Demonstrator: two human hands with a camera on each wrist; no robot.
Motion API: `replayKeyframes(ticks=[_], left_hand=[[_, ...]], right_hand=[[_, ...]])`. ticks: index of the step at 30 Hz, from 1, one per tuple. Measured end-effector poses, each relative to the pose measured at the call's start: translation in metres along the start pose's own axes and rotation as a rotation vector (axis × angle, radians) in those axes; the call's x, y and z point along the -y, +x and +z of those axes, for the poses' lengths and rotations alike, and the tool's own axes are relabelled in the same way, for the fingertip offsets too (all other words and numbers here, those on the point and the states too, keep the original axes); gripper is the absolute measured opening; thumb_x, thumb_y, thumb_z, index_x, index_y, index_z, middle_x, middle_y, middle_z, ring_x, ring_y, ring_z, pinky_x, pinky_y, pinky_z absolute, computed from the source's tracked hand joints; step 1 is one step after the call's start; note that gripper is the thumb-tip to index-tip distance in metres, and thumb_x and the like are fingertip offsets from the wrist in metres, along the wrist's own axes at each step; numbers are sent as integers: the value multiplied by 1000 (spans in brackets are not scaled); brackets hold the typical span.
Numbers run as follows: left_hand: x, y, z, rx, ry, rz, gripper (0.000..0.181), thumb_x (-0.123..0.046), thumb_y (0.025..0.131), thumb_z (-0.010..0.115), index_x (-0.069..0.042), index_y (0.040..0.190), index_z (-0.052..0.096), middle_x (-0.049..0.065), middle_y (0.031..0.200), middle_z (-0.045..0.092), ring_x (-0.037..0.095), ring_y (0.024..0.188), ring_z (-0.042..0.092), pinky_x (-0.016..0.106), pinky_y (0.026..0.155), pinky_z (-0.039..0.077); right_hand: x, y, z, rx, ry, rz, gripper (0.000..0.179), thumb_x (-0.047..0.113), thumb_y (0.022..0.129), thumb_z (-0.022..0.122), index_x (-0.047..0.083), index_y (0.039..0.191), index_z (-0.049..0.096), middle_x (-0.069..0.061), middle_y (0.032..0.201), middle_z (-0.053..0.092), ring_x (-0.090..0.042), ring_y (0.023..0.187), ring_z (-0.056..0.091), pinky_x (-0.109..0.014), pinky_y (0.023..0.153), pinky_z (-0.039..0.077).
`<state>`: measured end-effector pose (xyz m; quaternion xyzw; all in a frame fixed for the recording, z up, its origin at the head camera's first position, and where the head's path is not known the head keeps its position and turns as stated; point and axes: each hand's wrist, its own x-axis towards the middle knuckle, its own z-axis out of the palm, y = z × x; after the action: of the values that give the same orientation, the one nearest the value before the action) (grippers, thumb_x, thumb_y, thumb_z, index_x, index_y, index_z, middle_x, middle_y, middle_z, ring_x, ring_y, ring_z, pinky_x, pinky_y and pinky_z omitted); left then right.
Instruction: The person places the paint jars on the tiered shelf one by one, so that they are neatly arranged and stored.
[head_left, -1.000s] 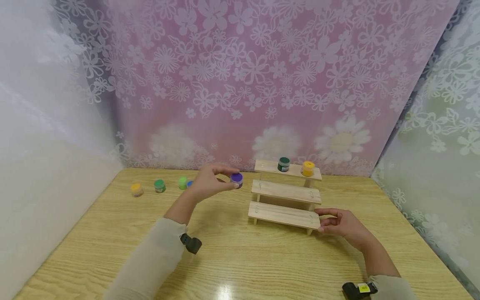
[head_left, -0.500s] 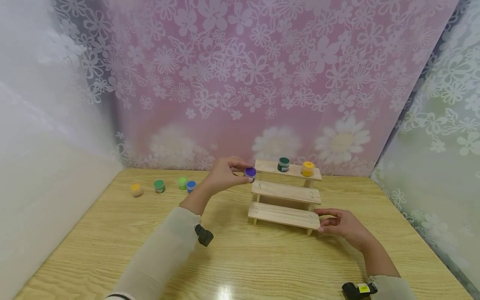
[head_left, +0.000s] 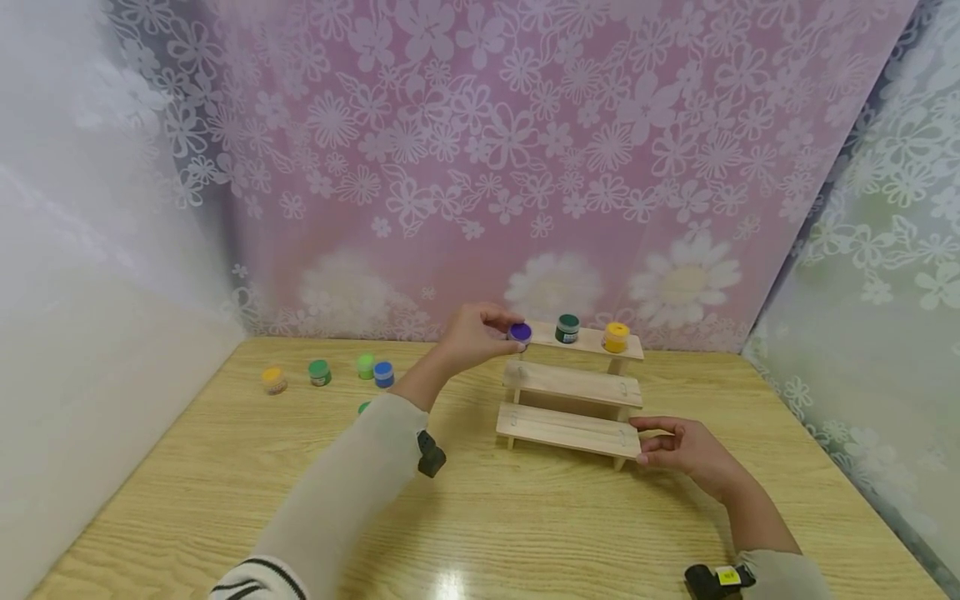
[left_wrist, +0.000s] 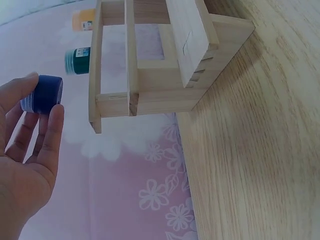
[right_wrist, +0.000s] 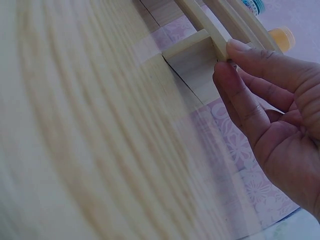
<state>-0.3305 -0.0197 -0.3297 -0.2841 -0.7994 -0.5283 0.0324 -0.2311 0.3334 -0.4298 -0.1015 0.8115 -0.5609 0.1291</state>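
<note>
My left hand (head_left: 477, 339) pinches a small paint jar with a purple lid (head_left: 520, 332) between thumb and fingers, at the left end of the rack's top board. In the left wrist view the jar (left_wrist: 47, 94) looks dark blue and is apart from the board. The three-step wooden rack (head_left: 573, 382) carries a dark green paint jar (head_left: 567, 328) and a yellow paint jar (head_left: 616, 337) on its top step. At the rack's lower right, my right hand (head_left: 693, 454) grips the end of the lowest board, thumb (right_wrist: 239, 46) on one face and fingers on the other.
On the table's left stand an orange-yellow jar (head_left: 273, 381), a green jar (head_left: 319, 372), a light green jar (head_left: 365, 366) and a blue jar (head_left: 383, 374). Another green lid (head_left: 364, 407) is mostly hidden behind the left sleeve. A pink floral curtain (head_left: 420, 183) hangs behind.
My left hand has carried the purple-lidded paint jar to the right and slightly farther back, up to the top board's left end. My right hand stays on the rack.
</note>
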Motion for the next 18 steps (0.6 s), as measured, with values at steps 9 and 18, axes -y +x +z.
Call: replayKeyframes(ticks=[9, 18], left_hand=[[6, 19, 10, -59, 69, -72, 32, -23, 70, 76, -20, 101, 68, -8, 87, 62, 12, 83, 58, 22, 62, 51], [8, 30, 16, -107, 88, -99, 32, -20, 72, 74, -18, 103, 67, -4, 91, 62, 21, 94, 56, 22, 65, 50]], right_hand=[[1, 0, 0, 4, -6, 1, 64, 17, 76, 70, 1, 131, 41, -21, 105, 56, -23, 90, 59, -37, 76, 51], [1, 0, 0, 6, -5, 11, 64, 18, 76, 70, 1, 131, 41, -20, 104, 56, -22, 90, 59, -37, 76, 50]])
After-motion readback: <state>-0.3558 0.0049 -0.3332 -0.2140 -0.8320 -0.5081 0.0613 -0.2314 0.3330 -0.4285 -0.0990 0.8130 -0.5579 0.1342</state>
